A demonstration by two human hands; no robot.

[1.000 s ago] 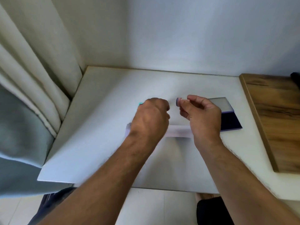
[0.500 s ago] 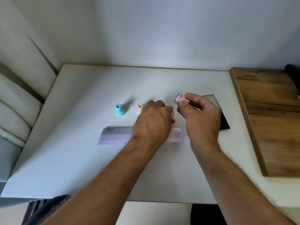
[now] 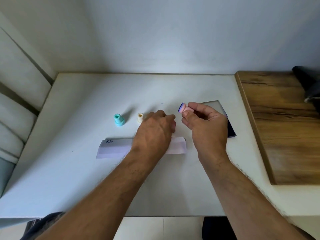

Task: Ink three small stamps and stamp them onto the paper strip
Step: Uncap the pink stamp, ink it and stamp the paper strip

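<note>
fingers [image 3: 189, 108] of my right hand [image 3: 207, 129] pinch the pink stamp [image 3: 183, 108], its handle between thumb and fingertips, its inked blue face tipped up and to the left, held above the bench [image 3: 86, 179] and clear of everything. my left hand [image 3: 154, 134] lies over the middle of the paper strip [image 3: 114, 148], fingers curled loosely; whether they press the paper or grip anything under there i cannot tell.

to do this step well, i judge i should turn the face square down, set it on a bare part of the strip right of the smiley print [image 3: 109, 141] at the left end, press straight with no rocking, then lift straight off while the left hand pins the paper flat.

teal stamp [image 3: 119, 120] and cream stamp [image 3: 140, 117] stand upright on the bench behind the strip, apart from each other. ink pad [image 3: 231, 131] lies open behind my right hand, its lid [image 3: 212, 104] swung back, dark pad showing; how wet it is i cannot judge.
</note>
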